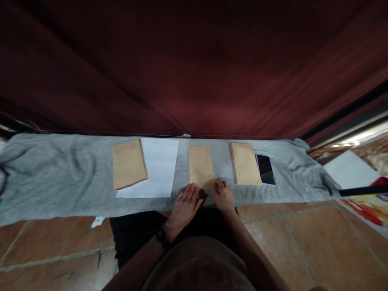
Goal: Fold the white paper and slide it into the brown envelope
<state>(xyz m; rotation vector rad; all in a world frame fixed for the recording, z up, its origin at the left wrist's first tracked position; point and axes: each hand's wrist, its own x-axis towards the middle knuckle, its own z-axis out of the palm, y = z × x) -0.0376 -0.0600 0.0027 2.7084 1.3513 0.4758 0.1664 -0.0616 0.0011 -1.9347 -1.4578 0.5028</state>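
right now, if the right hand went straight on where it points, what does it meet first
The right hand would likely meet the middle brown envelope first; its fingers are by the lower right corner, though exact contact is unclear.

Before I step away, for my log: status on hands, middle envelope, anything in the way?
Left hand and right hand at near corners of envelope. Envelope lying on grey cloth. Paper left, stack right: both apart, not in the way.
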